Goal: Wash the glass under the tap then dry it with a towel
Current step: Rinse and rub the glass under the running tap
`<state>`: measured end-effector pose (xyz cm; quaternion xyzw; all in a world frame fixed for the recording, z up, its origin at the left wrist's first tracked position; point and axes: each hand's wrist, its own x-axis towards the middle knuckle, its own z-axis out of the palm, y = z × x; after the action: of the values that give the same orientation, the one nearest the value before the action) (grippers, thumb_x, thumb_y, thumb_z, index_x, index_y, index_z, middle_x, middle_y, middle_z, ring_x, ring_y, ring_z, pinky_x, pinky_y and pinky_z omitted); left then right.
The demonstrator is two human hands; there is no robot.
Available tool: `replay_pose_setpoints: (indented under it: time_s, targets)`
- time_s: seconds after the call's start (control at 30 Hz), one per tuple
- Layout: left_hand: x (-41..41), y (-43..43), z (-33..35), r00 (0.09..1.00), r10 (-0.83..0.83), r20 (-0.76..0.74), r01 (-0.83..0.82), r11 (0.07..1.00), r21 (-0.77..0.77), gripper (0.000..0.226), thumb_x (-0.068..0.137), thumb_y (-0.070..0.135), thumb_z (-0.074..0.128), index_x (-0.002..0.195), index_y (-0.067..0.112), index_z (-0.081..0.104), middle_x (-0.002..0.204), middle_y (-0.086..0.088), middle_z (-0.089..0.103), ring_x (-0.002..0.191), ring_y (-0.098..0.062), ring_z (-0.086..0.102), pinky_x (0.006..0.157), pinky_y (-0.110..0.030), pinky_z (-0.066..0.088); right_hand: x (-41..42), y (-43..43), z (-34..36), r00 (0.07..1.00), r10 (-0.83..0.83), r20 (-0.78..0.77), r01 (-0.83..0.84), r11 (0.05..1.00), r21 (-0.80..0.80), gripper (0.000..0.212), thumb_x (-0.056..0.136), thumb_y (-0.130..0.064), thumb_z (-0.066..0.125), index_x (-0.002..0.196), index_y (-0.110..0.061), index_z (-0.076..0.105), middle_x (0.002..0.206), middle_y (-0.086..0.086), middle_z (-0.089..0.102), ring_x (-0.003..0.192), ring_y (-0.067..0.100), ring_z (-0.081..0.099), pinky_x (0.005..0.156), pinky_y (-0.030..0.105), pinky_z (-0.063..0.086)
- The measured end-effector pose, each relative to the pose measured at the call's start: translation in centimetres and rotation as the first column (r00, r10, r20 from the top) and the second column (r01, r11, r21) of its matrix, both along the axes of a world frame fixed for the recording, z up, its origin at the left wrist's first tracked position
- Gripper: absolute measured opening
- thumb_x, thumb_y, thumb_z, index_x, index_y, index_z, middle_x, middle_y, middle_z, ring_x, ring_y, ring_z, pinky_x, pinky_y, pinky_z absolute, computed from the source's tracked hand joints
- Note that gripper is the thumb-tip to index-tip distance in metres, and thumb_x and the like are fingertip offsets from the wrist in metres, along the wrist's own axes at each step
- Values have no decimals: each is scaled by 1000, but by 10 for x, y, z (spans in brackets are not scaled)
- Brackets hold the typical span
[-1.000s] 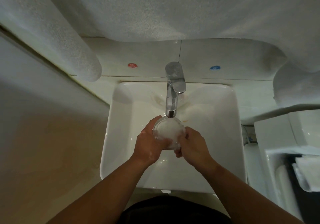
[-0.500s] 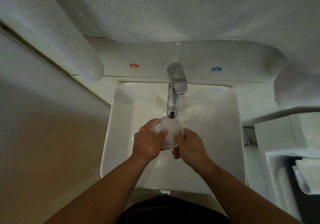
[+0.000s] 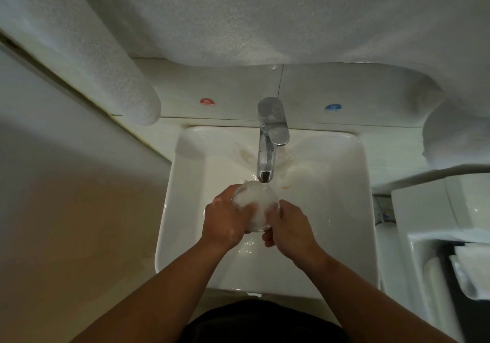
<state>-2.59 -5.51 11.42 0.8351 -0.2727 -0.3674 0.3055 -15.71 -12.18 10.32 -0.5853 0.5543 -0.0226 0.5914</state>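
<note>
Hanging above the tap (image 3: pixel 267 143), a white towel (image 3: pixel 265 11) spans the view; below the tap lies the white sink (image 3: pixel 185 210). Just under the tap's spout, left hand (image 3: pixel 225 220) and right hand (image 3: pixel 289 226) curl round the cloudy glass (image 3: pixel 256 202) from either side, gripping it

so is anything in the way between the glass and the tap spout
Nothing visible does. The left hand and right hand grip the glass from either side, just below the tap spout over the sink, with no object between them.
</note>
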Motion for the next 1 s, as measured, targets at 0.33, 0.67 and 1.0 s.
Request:
replay_pose_setpoints:
  time_s: [0.33,0.67,1.0]
  targets:
    - [3,19,0,997,-26,-71,22,998,-54,70,92,23,73,152,34,39,144,-1,58,117,-25,65,87,-39,65,11,7,-20,938,-312,151,252,913,320,19,98,-15,62,116,-12,67,92,15,74,60,14,67,59,27,59]
    - [5,17,3,942,-191,278,205,979,-22,77,90,49,72,156,36,35,143,1,64,112,-18,71,96,-36,61,34,11,-24,924,-349,156,170,739,652,29,97,-7,49,106,-4,77,89,11,74,84,24,61,76,35,54]
    - [16,17,-13,924,92,-371,-134,987,-90,74,84,6,80,147,28,49,134,-1,61,113,-19,64,78,-34,66,13,-3,-14,911,-356,209,248,877,412,24,91,0,65,106,-17,73,87,17,73,61,21,61,64,35,60]
